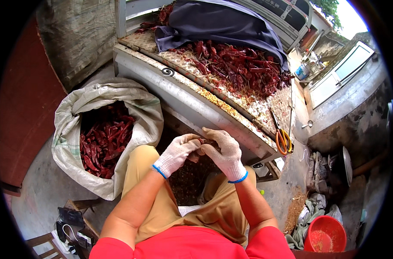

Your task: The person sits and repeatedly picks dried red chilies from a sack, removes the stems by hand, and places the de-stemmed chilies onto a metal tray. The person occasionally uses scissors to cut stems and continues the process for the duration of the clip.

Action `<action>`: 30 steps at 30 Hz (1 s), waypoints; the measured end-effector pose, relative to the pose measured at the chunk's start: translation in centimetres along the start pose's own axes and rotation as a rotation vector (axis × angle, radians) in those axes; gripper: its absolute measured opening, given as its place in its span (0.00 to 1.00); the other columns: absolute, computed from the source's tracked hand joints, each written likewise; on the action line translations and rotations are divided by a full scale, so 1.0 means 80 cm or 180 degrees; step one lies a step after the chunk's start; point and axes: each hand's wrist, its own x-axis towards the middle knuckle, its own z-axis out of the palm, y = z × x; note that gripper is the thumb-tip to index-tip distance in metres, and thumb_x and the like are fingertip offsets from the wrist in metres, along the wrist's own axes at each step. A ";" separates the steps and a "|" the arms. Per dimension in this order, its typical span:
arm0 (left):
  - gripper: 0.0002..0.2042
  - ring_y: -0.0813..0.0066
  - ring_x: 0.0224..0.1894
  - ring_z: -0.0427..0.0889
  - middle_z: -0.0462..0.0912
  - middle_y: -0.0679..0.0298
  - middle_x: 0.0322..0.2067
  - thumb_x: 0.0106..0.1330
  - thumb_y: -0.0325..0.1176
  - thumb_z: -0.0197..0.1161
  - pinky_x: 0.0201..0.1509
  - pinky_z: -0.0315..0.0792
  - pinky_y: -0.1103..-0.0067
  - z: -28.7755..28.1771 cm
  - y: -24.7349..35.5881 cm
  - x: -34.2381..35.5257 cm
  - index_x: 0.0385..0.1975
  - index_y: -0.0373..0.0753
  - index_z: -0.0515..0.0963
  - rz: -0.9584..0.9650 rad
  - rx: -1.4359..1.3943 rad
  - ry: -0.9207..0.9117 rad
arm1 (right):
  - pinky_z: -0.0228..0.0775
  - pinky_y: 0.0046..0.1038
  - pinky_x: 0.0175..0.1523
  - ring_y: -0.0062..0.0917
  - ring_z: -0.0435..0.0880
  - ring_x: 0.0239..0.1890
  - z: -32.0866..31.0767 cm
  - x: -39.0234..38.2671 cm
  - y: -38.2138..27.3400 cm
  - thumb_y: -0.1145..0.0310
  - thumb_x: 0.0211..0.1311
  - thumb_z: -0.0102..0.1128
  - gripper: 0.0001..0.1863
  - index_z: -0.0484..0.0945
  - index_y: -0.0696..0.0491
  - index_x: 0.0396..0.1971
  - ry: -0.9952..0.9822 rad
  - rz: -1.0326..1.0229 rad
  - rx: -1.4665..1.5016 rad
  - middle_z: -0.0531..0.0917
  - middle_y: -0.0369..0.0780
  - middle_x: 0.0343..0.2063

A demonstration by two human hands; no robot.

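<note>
My left hand [180, 150] and my right hand [225, 152] meet above my lap, both in white knit gloves with blue cuffs and soiled fingertips. Their fingers are closed around a dried red chili pepper [203, 141], of which only a small dark-red part shows. Ahead lies a heap of dried red chilies [244, 69] on a flat truck bed [179, 64], partly covered by a dark blue cloth [218, 23]. To my left stands a white woven sack [146, 108] with its rim rolled down, holding many dried chilies [102, 151].
Orange-handled scissors [283, 140] rest at the bed's right corner. Dark crumbs [185, 185] lie between my knees. A red basin [339, 235] and crumpled sacks [306, 218] sit at the lower right. Dark devices with a white cable [71, 218] are at the lower left.
</note>
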 end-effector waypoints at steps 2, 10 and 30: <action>0.14 0.81 0.34 0.84 0.85 0.65 0.35 0.73 0.39 0.60 0.34 0.79 0.82 0.001 0.001 -0.001 0.49 0.36 0.78 0.0022 0.0148 0.0025 | 0.79 0.31 0.46 0.37 0.87 0.41 0.007 0.003 0.000 0.70 0.58 0.68 0.14 0.84 0.55 0.44 0.0076 -0.0235 -0.0135 0.86 0.45 0.38; 0.09 0.82 0.31 0.80 0.82 0.68 0.33 0.73 0.37 0.60 0.37 0.76 0.83 0.003 -0.003 0.001 0.43 0.38 0.77 -0.0036 0.0174 -0.0243 | 0.78 0.37 0.42 0.39 0.86 0.36 0.007 0.016 -0.016 0.72 0.58 0.64 0.07 0.84 0.53 0.37 -0.0189 -0.0869 -0.1229 0.85 0.43 0.33; 0.08 0.85 0.28 0.70 0.77 0.70 0.28 0.66 0.27 0.55 0.32 0.66 0.85 0.005 0.006 -0.011 0.39 0.31 0.79 0.0533 0.0835 -0.0113 | 0.51 0.20 0.18 0.13 0.64 0.14 0.029 0.025 -0.010 0.64 0.67 0.59 0.08 0.81 0.53 0.31 -0.0273 0.2897 0.2418 0.73 0.29 0.17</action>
